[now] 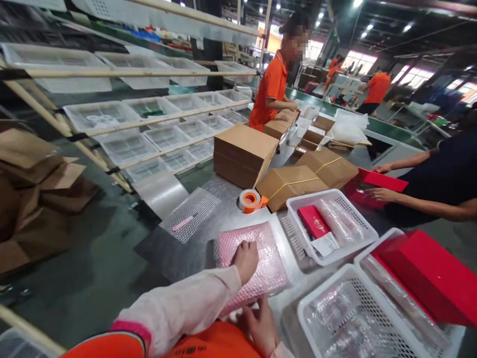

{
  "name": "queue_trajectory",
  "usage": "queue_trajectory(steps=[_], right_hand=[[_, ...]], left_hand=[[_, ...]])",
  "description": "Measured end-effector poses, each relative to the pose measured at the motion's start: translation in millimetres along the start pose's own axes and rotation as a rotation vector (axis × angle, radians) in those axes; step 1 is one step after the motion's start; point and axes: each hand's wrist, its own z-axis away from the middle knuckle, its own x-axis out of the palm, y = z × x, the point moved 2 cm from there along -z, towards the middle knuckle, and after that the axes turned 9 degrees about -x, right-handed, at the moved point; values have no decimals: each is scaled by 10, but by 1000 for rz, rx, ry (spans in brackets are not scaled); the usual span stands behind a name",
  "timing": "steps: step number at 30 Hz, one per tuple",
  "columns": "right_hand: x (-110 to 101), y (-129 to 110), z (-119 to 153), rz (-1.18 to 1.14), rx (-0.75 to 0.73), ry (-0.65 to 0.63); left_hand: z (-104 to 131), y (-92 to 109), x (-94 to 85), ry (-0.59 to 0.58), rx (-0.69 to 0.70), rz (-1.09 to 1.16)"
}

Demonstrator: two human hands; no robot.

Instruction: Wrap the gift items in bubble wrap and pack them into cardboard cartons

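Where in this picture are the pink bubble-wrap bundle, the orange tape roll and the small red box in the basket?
pink bubble-wrap bundle [266, 258]: head view, its bare right half.
orange tape roll [250, 200]: head view, top face.
small red box [313, 222]: head view, lid centre.

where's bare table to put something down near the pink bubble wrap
Bare patch left of the pink bubble wrap, below the clear bubble sheet. A smaller one lies between that sheet and the tape roll. The right side is crowded with white baskets and a red box.

My left hand [246, 259] lies curled, knuckles up, arm stretched forward; my right hand [261, 323] rests close in, fingers spread.
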Motion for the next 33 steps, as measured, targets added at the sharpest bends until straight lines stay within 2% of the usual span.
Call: queue_trajectory(steps=[2,4,5,6,8,10,13,16,19,22,24,25,28,29,31,33], right_hand=[[-196,-160,-76,126,27,-121],[-572,-348,-314,316,-78,-162],[-769,-448,-475,394,-221,-121],[-918,-532,-637,460,-396,-161],[-1077,-598,-907,521,-593,-258],[-1055,-547,-1042,540,-627,-330],[-869,-407,-992,526,-590,-331],[-754,-363,-854,511,-560,-308],[-765,-407,-804,541,-553,-303],[-794,-439,-786,534,-581,-324],[-802,-430,-758,489,-584,-348],[-803,-422,-741,464,-577,-361],[-797,-408,-695,436,-547,-380],[-788,-409,-685,441,-533,-380],[-754,-417,-673,440,-512,-375],[-699,-425,-669,415,-496,-354]], left_hand=[[114,-127,210,64,63,-47],[199,-299,400,116,148,-32],[226,-389,476,124,187,-7],[243,-476,535,131,222,14],[253,-633,602,130,285,25],[247,-771,610,118,350,13],[228,-956,537,110,443,10],[217,-1091,420,145,390,0],[288,-1110,344,159,318,0],[319,-1029,243,146,283,70],[128,-929,100,105,219,135],[-59,-862,3,91,166,156],[-879,-590,-312,110,-27,124],[-1171,-477,-390,112,-43,105],[-1661,-270,-468,92,-66,64],[-1943,-132,-474,51,-68,31]])
